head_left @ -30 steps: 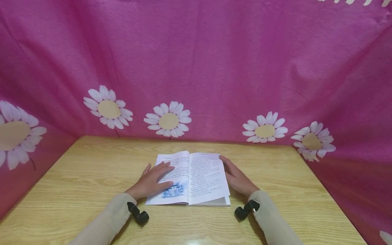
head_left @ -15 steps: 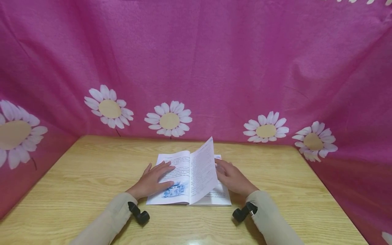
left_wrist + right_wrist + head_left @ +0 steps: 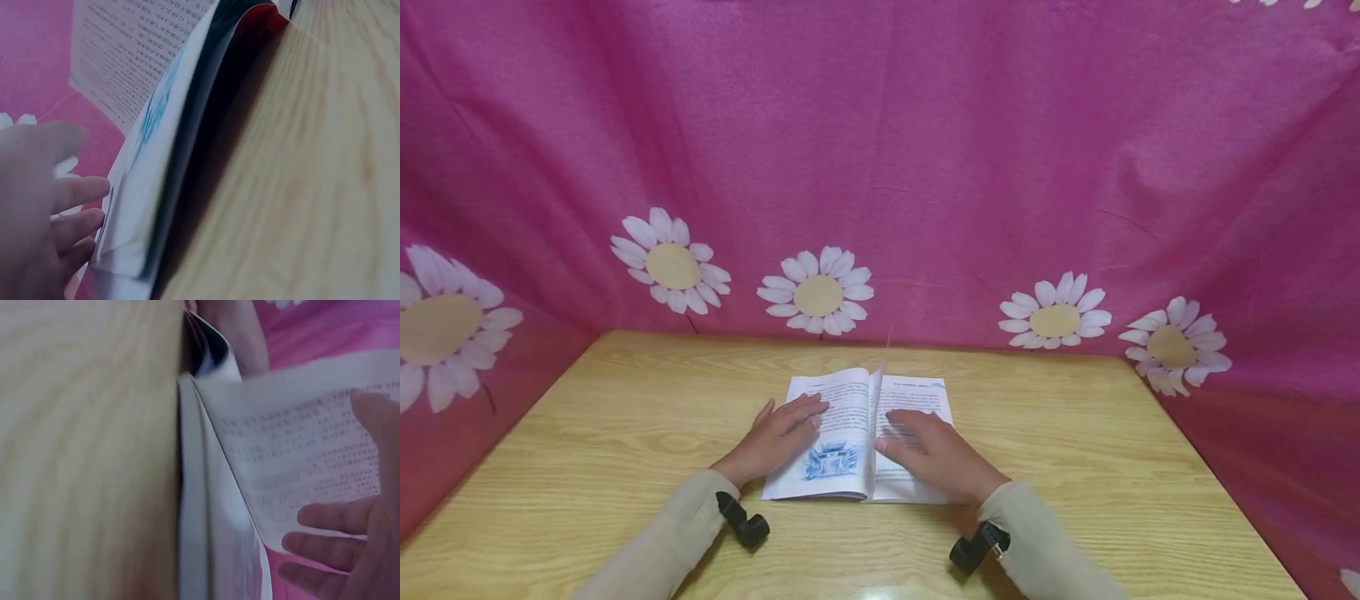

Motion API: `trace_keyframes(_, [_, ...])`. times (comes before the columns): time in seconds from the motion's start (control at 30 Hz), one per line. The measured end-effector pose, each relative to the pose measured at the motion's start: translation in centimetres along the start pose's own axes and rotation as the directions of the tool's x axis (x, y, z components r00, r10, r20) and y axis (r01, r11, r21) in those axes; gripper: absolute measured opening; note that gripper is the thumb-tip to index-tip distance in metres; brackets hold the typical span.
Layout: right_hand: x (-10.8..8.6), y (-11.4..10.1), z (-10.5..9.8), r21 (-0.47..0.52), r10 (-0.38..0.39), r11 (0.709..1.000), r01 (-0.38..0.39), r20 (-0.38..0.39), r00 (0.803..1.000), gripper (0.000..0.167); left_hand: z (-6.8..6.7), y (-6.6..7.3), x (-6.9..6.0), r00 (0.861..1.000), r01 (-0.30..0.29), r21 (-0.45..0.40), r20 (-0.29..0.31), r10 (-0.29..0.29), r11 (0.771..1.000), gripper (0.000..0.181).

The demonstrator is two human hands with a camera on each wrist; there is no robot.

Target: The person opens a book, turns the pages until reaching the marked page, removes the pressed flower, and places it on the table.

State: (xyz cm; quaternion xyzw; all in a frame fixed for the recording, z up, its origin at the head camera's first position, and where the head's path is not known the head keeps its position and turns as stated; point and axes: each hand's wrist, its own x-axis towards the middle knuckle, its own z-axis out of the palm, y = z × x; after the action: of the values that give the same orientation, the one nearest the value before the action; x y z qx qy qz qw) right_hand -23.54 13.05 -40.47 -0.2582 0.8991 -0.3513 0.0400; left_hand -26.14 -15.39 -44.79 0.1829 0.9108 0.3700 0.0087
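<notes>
An open book (image 3: 848,404) with printed text lies on the table; its left page carries a blue drawing of a building (image 3: 832,461). My left hand (image 3: 781,437) rests on that left page, fingers extended. One leaf (image 3: 281,431) stands almost upright at the spine, seen nearly edge-on from the head. Over the right-hand page, my right hand (image 3: 936,450) is spread beside this leaf, thumb and fingers loosely straight behind it. Whether the fingertips touch the leaf cannot be told. In the left wrist view the raised leaf (image 3: 119,56) rises beyond the drawing.
The wooden table (image 3: 647,400) surrounds the book. Behind and at both sides hangs a magenta cloth (image 3: 925,167) with white daisies. A black wrist camera (image 3: 743,521) sits on the left sleeve, and another camera (image 3: 977,548) on the right.
My right hand has moved left from the book's right edge, and the leaf has swung up from the right side to nearly vertical. The left hand has stayed on its page.
</notes>
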Motion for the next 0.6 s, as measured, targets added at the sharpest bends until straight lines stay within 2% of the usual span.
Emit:
trace_keyframes(0.17, [-0.1,-0.7,1.2,-0.069,-0.059,0.996,0.055,-0.055,0.997,0.061,-0.3,0.3,0.3,0.997,0.072,-0.121,-0.018,-0.074,0.990,0.055])
trace_keyframes(0.27, [-0.1,-1.1,1.7,-0.063,-0.058,0.997,0.053,-0.078,0.995,0.059,-0.4,0.4,0.4,0.994,0.084,-0.204,-0.047,-0.096,0.975,0.057])
trace_keyframes(0.47, [-0.1,-1.6,2.1,-0.042,-0.062,0.997,0.059,-0.067,0.996,0.056,-0.6,0.0,0.5,0.985,0.103,-0.415,-0.083,-0.151,0.904,0.057])
trace_keyframes(0.6, [-0.2,-1.7,2.3,-0.030,-0.098,0.995,0.097,-0.048,0.994,0.056,-0.8,-0.3,0.3,0.987,0.052,-0.518,-0.105,-0.124,0.854,0.062])
